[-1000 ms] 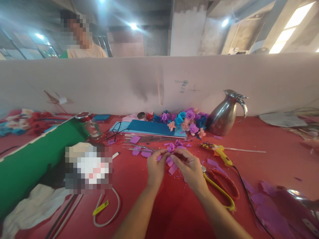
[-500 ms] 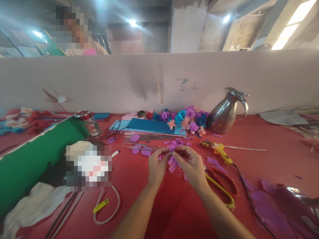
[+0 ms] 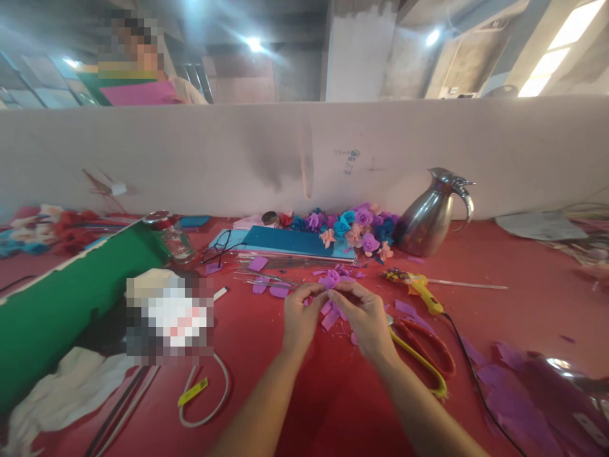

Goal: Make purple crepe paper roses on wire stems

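My left hand (image 3: 303,315) and my right hand (image 3: 364,315) meet over the red table, fingertips pinched together. Between them they hold a purple paper flower (image 3: 329,279), its rolled petals showing just above the fingers; its base is hidden by the fingertips. Cut purple paper pieces (image 3: 329,320) lie under and around my hands. Left of the flower are thin metal tweezers (image 3: 266,278) beside more purple petals (image 3: 279,291). Scissors (image 3: 423,355) with red and yellow handles lie against my right wrist.
A yellow glue gun (image 3: 428,297) with a cord lies right. Behind are finished paper flowers (image 3: 354,227), a steel jug (image 3: 425,216), a blue folder (image 3: 288,241) and glasses (image 3: 219,247). A glass jar (image 3: 174,238) and green box (image 3: 71,285) stand left. Another person (image 3: 143,70) is beyond the partition.
The purple flower shows more fully above my fingertips. My hands have hardly moved. Beyond the partition, the other person has lifted pink and green sheets into view.
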Demonstrator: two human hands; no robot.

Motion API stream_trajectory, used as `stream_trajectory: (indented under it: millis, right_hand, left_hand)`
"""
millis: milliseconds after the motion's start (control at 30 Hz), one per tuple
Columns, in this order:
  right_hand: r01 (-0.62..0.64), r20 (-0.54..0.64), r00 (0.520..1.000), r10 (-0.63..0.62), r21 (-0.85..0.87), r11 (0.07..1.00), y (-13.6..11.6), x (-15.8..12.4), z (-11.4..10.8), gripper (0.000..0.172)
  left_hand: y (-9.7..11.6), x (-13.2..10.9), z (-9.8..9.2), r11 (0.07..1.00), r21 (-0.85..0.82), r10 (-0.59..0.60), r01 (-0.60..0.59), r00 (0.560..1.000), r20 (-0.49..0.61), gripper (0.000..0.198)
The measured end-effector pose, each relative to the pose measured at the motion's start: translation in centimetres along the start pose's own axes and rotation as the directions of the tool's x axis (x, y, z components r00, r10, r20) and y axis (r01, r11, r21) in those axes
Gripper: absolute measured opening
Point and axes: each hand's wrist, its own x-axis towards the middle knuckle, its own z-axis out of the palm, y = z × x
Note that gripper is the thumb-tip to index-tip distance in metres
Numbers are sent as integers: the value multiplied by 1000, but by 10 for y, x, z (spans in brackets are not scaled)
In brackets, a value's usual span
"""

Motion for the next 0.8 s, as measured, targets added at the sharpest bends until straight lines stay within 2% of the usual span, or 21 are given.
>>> stream_trajectory:
  millis: [133,300,400,533,800]
  right_hand:
    - [35,-2,999,-35,59,998,-8,1,-3,27]
    - [174,-16,984,-175,-47,984,-23,-6,-4,23]
    - [169,-22,985,-173,-110,979,-24,-9,-1,21]
    - [151,-47,986,-160,-151,977,-19,-9,0,16]
    - [166,-26,985,-173,-189,968,-17,-6,-4,11]
  left_hand:
    - [0,1,0,1000,29,-4,5,1000,-26,17]
    - [-6,3,-1,999,-22,23,-26,993,-113,10]
    - [-6,3,0,996,-34,77,-82,989,-128,7]
    - [-5,2,0,988,43,153,-149,981,-118,7]
    - [-6,3,-1,994,60,99,-93,990,-102,8]
